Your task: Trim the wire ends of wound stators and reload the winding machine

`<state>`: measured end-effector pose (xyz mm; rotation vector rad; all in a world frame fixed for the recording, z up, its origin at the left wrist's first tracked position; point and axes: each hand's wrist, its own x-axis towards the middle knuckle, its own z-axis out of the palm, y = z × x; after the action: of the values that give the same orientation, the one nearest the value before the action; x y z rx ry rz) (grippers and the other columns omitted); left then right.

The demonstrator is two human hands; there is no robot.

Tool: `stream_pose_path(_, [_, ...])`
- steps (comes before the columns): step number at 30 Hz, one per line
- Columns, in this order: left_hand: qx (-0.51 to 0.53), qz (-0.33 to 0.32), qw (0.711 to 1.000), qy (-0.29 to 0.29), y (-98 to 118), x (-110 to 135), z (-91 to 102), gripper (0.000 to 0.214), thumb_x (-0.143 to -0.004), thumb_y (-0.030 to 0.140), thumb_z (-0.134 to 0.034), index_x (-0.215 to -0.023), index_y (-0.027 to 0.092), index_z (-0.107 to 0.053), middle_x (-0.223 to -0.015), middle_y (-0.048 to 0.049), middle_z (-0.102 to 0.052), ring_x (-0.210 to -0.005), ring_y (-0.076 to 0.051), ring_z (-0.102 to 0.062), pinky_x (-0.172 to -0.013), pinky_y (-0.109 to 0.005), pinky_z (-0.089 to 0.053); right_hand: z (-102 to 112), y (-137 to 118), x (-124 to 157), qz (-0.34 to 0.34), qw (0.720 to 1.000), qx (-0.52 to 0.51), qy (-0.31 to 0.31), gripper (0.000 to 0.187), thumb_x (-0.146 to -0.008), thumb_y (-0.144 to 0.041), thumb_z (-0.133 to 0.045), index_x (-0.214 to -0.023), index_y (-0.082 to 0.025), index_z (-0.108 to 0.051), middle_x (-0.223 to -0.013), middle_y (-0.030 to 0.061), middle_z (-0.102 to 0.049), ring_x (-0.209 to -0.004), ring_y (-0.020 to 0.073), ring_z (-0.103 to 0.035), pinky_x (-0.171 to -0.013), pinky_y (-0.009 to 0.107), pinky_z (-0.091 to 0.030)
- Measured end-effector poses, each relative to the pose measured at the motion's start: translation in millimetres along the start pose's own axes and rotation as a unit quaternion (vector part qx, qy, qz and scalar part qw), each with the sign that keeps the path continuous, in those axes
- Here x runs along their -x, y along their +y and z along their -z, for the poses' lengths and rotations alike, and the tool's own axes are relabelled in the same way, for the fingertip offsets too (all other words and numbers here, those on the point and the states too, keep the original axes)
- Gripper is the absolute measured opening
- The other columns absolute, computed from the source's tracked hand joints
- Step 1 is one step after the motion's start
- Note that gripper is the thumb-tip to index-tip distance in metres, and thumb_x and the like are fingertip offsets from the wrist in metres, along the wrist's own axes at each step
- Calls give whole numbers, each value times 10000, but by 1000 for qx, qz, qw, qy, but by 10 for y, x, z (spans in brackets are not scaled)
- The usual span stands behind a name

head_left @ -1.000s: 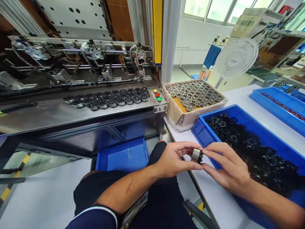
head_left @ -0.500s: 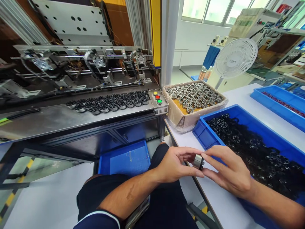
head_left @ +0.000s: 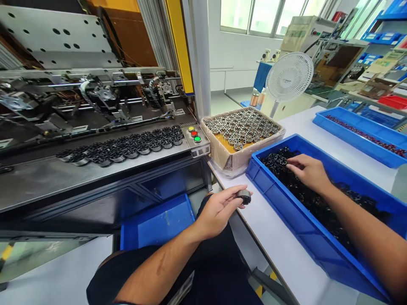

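Note:
My left hand [head_left: 219, 208] holds a metal ring core with a black plastic insert [head_left: 244, 196] between thumb and fingers, over the near edge of the white table. My right hand [head_left: 310, 170] reaches into a large blue bin [head_left: 288, 207]. Its thumb and forefinger come together in a pinch at a black plastic part [head_left: 284, 162], at the left side of the pile. Loose black plastic parts [head_left: 352, 197] fill the bin, and my right forearm hides some of them.
Rows of black-fitted ring cores [head_left: 117, 156] stand on the machine's metal ledge, beside a button box [head_left: 195, 140]. A plastic-lined carton [head_left: 219, 154] holds bare metal cores. Behind are a narrow blue tray [head_left: 356, 146] of small red parts and a white fan [head_left: 289, 76].
My right hand has left the core and moved up and right into the blue bin. My left hand keeps the core, now tilted and slightly to the left. The view has turned right.

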<state>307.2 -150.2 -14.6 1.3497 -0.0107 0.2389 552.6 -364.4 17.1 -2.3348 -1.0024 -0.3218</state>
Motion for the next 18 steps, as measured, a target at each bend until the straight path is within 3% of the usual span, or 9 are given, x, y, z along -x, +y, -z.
stream_pose_path(3, [16,23,1000,5,-7,-36,28,394,-896,357,-635,-1246,178,-675,-1188,-134,-709,-899,-177,-657,-782,-308,-561,-177,178,-8,-30,997,-19,-66,189,-776,-269,-631,-882,-177,-757,-915,73,-758,-727,185,-683,-650,308,-553])
stream_pose_path(8, [-84,-25,996,33,8,17,-21,464,-733,312,-816,-1173,200,-722,-1120,-105,-637,-942,-187,-598,-706,-253,-503,-431,78,61,-106,990,-7,-93,258,-791,-375,-618,-799,-158,-757,-740,75,-755,-659,202,-670,-637,315,-525])
stream_pose_path(12, [-185,-75,979,29,58,78,-23,472,-829,281,-728,-1289,213,-646,-1092,-91,-650,-876,-167,-594,-696,-264,-499,-357,53,24,-140,983,3,-115,198,-736,-350,-661,-721,-176,-754,-678,44,-748,-610,199,-663,-598,297,-496])
stream_pose_path(15, [-156,-63,985,33,79,102,5,533,-845,257,-715,-1351,207,-554,-1216,-113,-677,-927,-176,-639,-789,-295,-519,-233,69,-12,-152,982,22,-107,172,-719,-331,-682,-665,-177,-737,-629,46,-729,-556,201,-640,-552,302,-462])
stream_pose_path(18, [-96,-53,994,31,89,122,23,456,-839,256,-723,-1265,183,-577,-1289,-142,-660,-1037,-209,-656,-832,-310,-526,-152,69,-29,-153,984,38,-89,179,-734,-304,-682,-616,-173,-713,-573,61,-701,-493,197,-609,-510,310,-426])
